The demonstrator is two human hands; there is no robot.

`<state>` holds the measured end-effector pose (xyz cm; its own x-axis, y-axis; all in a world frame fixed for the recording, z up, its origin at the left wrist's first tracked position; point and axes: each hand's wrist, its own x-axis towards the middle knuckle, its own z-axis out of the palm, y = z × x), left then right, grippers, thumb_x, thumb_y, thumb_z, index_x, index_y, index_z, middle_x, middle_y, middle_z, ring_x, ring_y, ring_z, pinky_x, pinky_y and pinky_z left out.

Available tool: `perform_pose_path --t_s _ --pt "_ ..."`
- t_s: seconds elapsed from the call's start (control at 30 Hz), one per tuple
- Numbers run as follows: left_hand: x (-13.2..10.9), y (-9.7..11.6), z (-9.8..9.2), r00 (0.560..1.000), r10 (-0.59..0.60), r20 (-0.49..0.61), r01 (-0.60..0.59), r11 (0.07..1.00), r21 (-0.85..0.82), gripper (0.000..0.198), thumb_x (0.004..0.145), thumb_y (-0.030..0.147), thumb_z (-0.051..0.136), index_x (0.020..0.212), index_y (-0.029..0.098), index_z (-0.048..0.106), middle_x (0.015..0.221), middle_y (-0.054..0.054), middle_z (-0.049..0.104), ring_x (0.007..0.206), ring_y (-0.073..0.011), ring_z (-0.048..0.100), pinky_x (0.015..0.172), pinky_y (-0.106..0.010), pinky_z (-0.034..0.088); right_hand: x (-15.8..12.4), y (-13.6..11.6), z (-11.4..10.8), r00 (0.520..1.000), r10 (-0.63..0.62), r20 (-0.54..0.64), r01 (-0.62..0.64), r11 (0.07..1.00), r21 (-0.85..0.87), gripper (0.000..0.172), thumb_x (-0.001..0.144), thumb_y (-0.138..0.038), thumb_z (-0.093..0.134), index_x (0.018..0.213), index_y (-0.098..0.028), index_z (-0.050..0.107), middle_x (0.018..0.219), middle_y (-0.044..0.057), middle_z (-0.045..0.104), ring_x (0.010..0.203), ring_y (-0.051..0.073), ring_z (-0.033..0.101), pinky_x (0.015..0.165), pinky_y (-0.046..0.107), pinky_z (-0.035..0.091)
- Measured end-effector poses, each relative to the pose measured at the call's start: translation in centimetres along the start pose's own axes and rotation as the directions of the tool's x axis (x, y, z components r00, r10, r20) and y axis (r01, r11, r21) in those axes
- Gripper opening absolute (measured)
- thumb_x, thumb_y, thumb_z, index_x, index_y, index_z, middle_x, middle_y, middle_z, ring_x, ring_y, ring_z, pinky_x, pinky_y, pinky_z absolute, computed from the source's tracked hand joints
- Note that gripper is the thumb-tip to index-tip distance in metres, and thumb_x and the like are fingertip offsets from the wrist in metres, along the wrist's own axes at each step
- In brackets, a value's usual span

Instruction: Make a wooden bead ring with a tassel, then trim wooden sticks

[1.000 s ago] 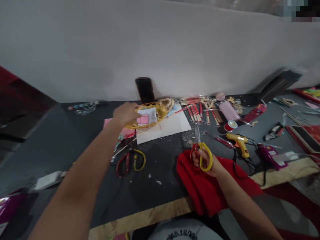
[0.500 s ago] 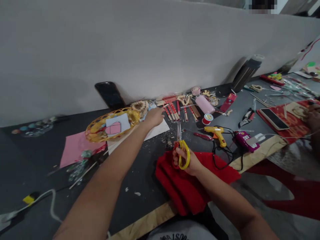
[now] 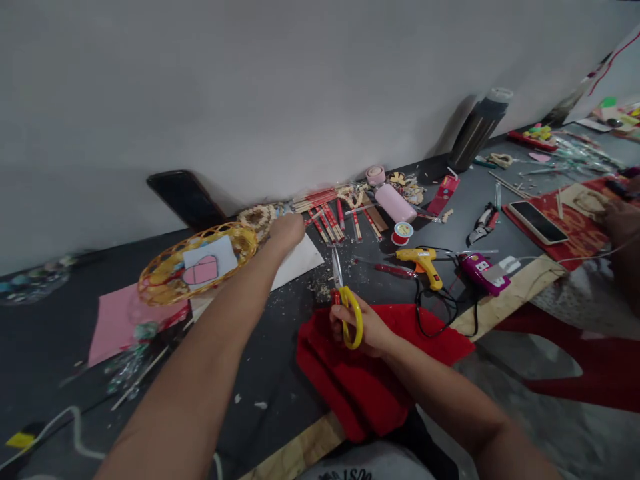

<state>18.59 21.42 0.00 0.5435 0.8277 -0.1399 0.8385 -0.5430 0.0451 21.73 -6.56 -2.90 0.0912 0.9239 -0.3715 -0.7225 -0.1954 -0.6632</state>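
Observation:
My right hand (image 3: 361, 325) is closed around the handles of a pair of scissors (image 3: 352, 313), one handle yellow and the other red, with the blades pointing away from me. Red cloth (image 3: 365, 387) lies under that hand, over the table's front edge. My left hand (image 3: 287, 232) reaches to the back of the table, curled, and its fingertips are hidden, so what it holds I cannot make out. Near it are a white sheet (image 3: 299, 261), a beaded heart-shaped piece (image 3: 257, 217) and chopsticks in red-printed wrappers (image 3: 330, 223). A yellow basket (image 3: 150, 283) stands left of it.
To the right lie a yellow glue gun (image 3: 423, 261), a red thread spool (image 3: 401, 235), a purple box (image 3: 484, 273) and pliers (image 3: 484, 225). A pink bottle (image 3: 395, 203) and a dark tumbler (image 3: 477, 133) stand behind. Another person's hand (image 3: 623, 217) is at far right.
The camera view has shifted, so most table items sit further left. My left hand has curled in more at the table's back. My right hand still holds the scissors over the red cloth.

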Motion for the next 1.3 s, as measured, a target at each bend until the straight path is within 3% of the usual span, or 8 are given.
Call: perform_pose_path --t_s 0.23,0.37,0.53,0.63,0.73,0.93,1.13,1.3 --pt "0.1 0.6 -1.0 1.000 -0.008 0.006 0.009 0.972 -0.234 0.023 0.077 0.034 0.059 0.063 0.018 0.069 0.070 -0.010 0.070 0.083 -0.0271 0.069 0.072 -0.031 0.049 0.0 0.2 -0.1 1.000 -0.006 0.010 0.006 1.000 -0.027 0.054 0.064 -0.047 0.085 0.090 -0.024 0.044 0.065 -0.010 0.061 0.046 0.006 0.053 0.042 0.018 0.047" --pt "0.4 1.3 -0.6 0.999 -0.038 0.000 0.035 0.913 -0.407 0.023 0.080 0.032 0.054 0.074 0.015 0.069 0.062 -0.005 0.066 0.065 -0.0181 0.065 0.060 -0.026 0.050 0.0 0.3 -0.2 1.000 -0.007 0.016 0.008 0.999 -0.052 0.055 0.064 -0.049 0.084 0.089 -0.024 0.042 0.063 -0.011 0.060 0.041 0.006 0.052 0.039 0.018 0.044" --pt "1.1 2.6 0.4 0.998 -0.042 -0.052 0.010 0.858 -0.513 0.026 0.086 0.029 0.052 0.100 0.012 0.066 0.079 -0.007 0.071 0.066 -0.0133 0.066 0.064 -0.024 0.053 0.0 0.3 -0.2 0.998 -0.032 0.056 0.035 0.997 -0.064 0.052 0.067 -0.049 0.081 0.091 -0.024 0.042 0.059 -0.011 0.058 0.040 0.007 0.052 0.038 0.017 0.039" --pt "1.0 3.3 0.2 0.994 -0.025 -0.110 -0.030 0.881 -0.472 0.031 0.087 0.027 0.049 0.110 0.013 0.064 0.096 -0.010 0.072 0.083 -0.0166 0.068 0.075 -0.027 0.054 0.1 0.4 -0.2 0.997 -0.026 0.069 0.031 0.997 -0.073 0.053 0.068 -0.050 0.081 0.094 -0.024 0.043 0.055 -0.011 0.057 0.039 0.008 0.052 0.037 0.017 0.038" --pt "0.4 4.7 -0.2 0.988 0.049 -0.145 -0.102 0.919 -0.381 0.029 0.085 0.026 0.051 0.106 0.016 0.068 0.106 -0.010 0.072 0.100 -0.0217 0.065 0.087 -0.032 0.050 0.1 0.6 -0.2 0.998 -0.021 0.062 0.025 0.997 -0.073 0.052 0.068 -0.050 0.080 0.094 -0.024 0.043 0.053 -0.011 0.056 0.039 0.008 0.050 0.037 0.017 0.037" --pt "-1.2 9.3 -0.1 0.969 0.245 -0.038 -0.247 0.944 -0.219 0.028 0.086 0.039 0.055 0.097 0.023 0.075 0.104 -0.008 0.074 0.104 -0.0267 0.065 0.089 -0.034 0.049 0.1 0.5 0.0 0.979 -0.115 -0.166 0.132 0.986 0.099 0.053 0.063 -0.048 0.084 0.090 -0.025 0.044 0.059 -0.011 0.056 0.043 0.006 0.048 0.042 0.018 0.040" --pt "-0.8 11.4 1.0 0.979 0.198 0.045 -0.192 0.975 -0.113 0.041 0.080 0.052 0.062 0.098 0.018 0.076 0.109 -0.017 0.072 0.108 -0.0355 0.065 0.087 -0.042 0.051 0.3 -0.4 -0.1 0.948 -0.140 -0.287 0.212 0.947 0.239 0.051 0.061 -0.040 0.084 0.088 -0.025 0.043 0.060 -0.011 0.053 0.047 0.006 0.046 0.043 0.016 0.035" --pt "-0.1 11.9 1.1 0.988 0.126 0.088 -0.118 0.989 -0.092 0.041 0.076 0.042 0.065 0.107 0.017 0.074 0.111 -0.019 0.072 0.107 -0.0351 0.066 0.084 -0.039 0.053 0.3 -0.6 -0.2 0.957 -0.110 -0.268 0.178 0.954 0.243 0.048 0.062 -0.038 0.082 0.088 -0.026 0.043 0.061 -0.011 0.052 0.047 0.006 0.046 0.043 0.017 0.035"
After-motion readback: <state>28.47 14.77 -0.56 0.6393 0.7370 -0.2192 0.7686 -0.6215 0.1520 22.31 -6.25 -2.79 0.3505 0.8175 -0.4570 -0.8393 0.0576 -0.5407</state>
